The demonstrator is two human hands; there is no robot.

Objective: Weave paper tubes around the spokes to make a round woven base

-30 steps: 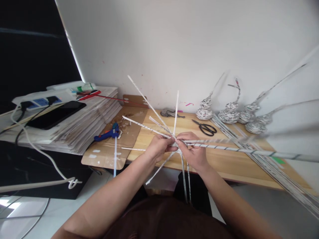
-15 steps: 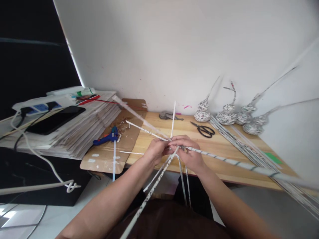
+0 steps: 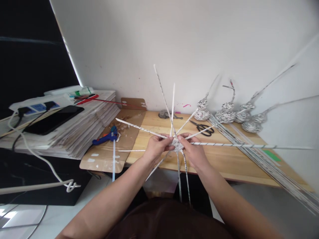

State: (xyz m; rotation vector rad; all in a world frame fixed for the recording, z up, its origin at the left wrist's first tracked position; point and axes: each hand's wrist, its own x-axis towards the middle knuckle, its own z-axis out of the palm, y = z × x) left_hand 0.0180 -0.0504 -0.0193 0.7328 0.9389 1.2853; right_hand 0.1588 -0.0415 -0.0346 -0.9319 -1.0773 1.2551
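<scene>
- Head view shows both hands meeting over the front edge of the pale wooden table (image 3: 224, 162), pinching a small woven disc of rolled newspaper tubes (image 3: 176, 144) held in the air just above it.
- Left hand (image 3: 157, 148) has thumb and fingers closed on the disc's left side; right hand (image 3: 193, 153) is closed on its right side, beside the long striped tube (image 3: 236, 145) running off to the right.
- Judging by the hold, the weave stays tight if the thumbs press the centre flat while spokes stay evenly fanned.
- I count about nine spokes radiating out.
- Behind stand four woven gourd-shaped paper figures (image 3: 225, 114), one pair of black scissors (image 3: 203, 127) and one blue glue gun (image 3: 106, 136).
</scene>
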